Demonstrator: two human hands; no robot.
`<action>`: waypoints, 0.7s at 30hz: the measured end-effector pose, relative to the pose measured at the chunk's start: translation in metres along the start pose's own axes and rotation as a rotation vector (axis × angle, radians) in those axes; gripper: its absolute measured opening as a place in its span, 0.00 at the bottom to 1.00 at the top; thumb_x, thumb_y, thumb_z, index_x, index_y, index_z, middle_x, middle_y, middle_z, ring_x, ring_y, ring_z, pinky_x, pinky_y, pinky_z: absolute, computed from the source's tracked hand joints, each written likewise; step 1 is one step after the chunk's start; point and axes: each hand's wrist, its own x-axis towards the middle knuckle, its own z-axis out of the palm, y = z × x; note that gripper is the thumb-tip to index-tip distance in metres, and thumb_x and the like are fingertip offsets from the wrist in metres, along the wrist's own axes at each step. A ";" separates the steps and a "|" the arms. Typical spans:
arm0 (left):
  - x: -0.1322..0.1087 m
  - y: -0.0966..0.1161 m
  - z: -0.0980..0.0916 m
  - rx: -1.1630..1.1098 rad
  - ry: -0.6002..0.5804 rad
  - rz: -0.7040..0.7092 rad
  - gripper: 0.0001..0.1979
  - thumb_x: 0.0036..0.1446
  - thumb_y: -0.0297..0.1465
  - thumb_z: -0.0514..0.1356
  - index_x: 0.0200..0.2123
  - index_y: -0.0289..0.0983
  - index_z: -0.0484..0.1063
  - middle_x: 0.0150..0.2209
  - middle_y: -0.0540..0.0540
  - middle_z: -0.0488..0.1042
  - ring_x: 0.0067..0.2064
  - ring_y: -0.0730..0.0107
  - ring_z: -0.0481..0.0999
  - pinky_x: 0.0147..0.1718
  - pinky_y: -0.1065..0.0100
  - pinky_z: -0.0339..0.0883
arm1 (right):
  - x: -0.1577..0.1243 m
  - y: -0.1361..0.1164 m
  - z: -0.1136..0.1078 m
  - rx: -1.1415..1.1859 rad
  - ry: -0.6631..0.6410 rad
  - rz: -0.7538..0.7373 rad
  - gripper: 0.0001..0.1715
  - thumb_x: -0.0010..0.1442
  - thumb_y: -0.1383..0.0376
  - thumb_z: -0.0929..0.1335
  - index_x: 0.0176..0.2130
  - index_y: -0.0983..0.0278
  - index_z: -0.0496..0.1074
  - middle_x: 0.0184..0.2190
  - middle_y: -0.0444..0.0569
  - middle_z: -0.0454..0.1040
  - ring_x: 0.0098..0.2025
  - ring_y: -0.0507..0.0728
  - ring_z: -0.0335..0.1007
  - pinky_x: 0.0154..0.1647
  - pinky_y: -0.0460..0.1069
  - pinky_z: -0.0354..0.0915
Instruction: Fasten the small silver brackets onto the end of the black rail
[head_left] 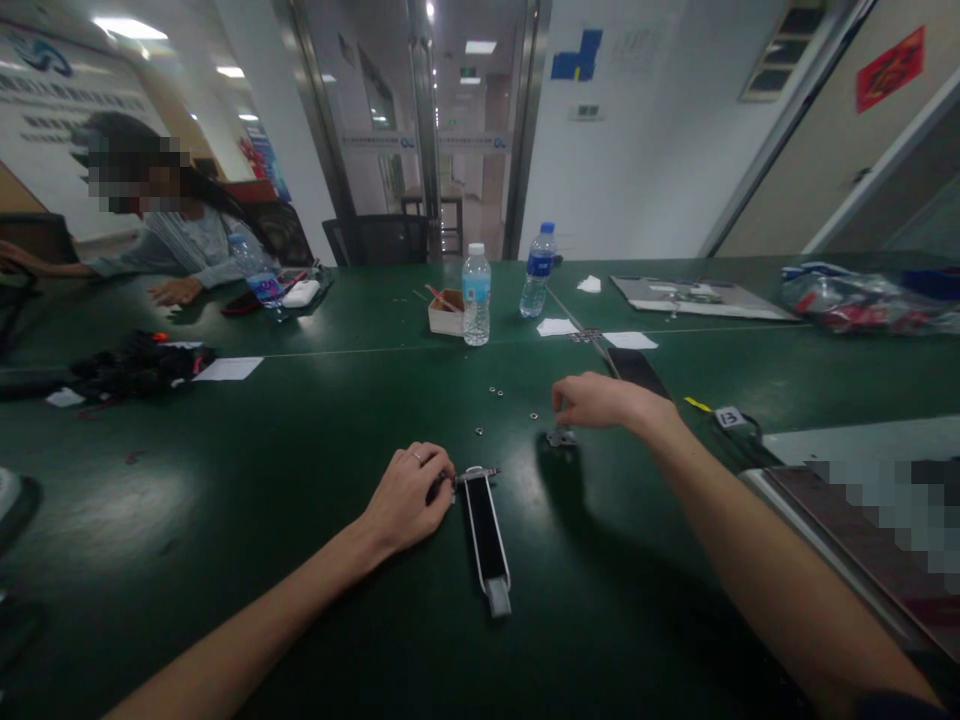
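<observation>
My left hand (415, 492) rests on the table, a ring on one finger, its fingers curled round the left end of a thin metal crosspiece (484, 473). That crosspiece lies across the top of a long narrow piece (486, 530) with a black middle, a white rim and a grey tab at its near end. Farther right, my right hand (604, 398) reaches down with bent fingers, its fingertips pinching a small metal part (561, 438) at or just above the tabletop. Several small metal nuts (495, 391) lie loose beyond both hands.
On the green table (337, 400) stand a clear bottle (476, 298), a blue-labelled bottle (537, 270) and a small box (447, 315). A dark flat strip (637, 370) lies beyond my right forearm. Black gear (142, 368) sits left. A person (172, 215) sits at far left.
</observation>
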 end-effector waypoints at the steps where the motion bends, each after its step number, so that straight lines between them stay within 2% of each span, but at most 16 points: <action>1: 0.000 0.000 0.000 -0.007 -0.011 0.002 0.08 0.57 0.29 0.53 0.37 0.36 0.71 0.42 0.42 0.71 0.42 0.59 0.68 0.40 0.60 0.64 | 0.002 0.003 0.004 -0.012 -0.017 0.029 0.12 0.55 0.63 0.69 0.40 0.63 0.76 0.38 0.55 0.76 0.38 0.61 0.73 0.34 0.51 0.65; 4: 0.000 -0.003 0.001 -0.027 -0.019 0.009 0.09 0.56 0.31 0.54 0.38 0.37 0.71 0.44 0.42 0.71 0.43 0.58 0.68 0.40 0.60 0.65 | 0.008 0.005 0.014 -0.033 -0.095 0.068 0.11 0.52 0.63 0.71 0.38 0.63 0.77 0.35 0.55 0.77 0.36 0.61 0.73 0.32 0.51 0.65; 8: 0.001 -0.007 0.003 -0.043 0.015 0.036 0.10 0.57 0.33 0.53 0.37 0.37 0.72 0.42 0.42 0.71 0.42 0.58 0.69 0.40 0.59 0.64 | 0.012 0.000 0.017 -0.044 -0.112 0.070 0.12 0.52 0.69 0.70 0.39 0.63 0.77 0.37 0.55 0.77 0.37 0.60 0.74 0.33 0.50 0.65; 10: 0.002 -0.008 0.003 -0.042 0.009 0.041 0.11 0.58 0.33 0.52 0.38 0.37 0.72 0.42 0.42 0.72 0.41 0.58 0.69 0.39 0.60 0.65 | 0.010 -0.007 0.015 -0.017 -0.142 0.002 0.11 0.52 0.68 0.70 0.39 0.62 0.77 0.37 0.51 0.77 0.38 0.59 0.73 0.34 0.49 0.64; 15: 0.002 -0.006 0.003 0.012 0.014 0.067 0.13 0.60 0.35 0.51 0.40 0.37 0.73 0.42 0.42 0.72 0.41 0.57 0.70 0.38 0.59 0.64 | -0.002 -0.038 0.013 0.100 -0.231 -0.337 0.09 0.55 0.66 0.69 0.38 0.61 0.76 0.35 0.45 0.76 0.35 0.54 0.71 0.32 0.46 0.61; 18: 0.002 -0.008 0.004 0.045 0.028 0.086 0.13 0.61 0.35 0.50 0.41 0.36 0.72 0.43 0.41 0.71 0.42 0.57 0.70 0.39 0.59 0.64 | -0.006 -0.056 0.015 0.132 -0.183 -0.421 0.07 0.57 0.67 0.68 0.38 0.63 0.75 0.33 0.45 0.76 0.33 0.52 0.70 0.30 0.45 0.59; 21: 0.002 -0.008 0.004 0.057 0.014 0.085 0.14 0.62 0.34 0.50 0.42 0.36 0.72 0.43 0.41 0.71 0.42 0.57 0.70 0.38 0.60 0.64 | -0.008 -0.063 0.016 0.155 -0.122 -0.455 0.07 0.57 0.70 0.68 0.38 0.64 0.75 0.33 0.46 0.75 0.33 0.51 0.69 0.29 0.45 0.58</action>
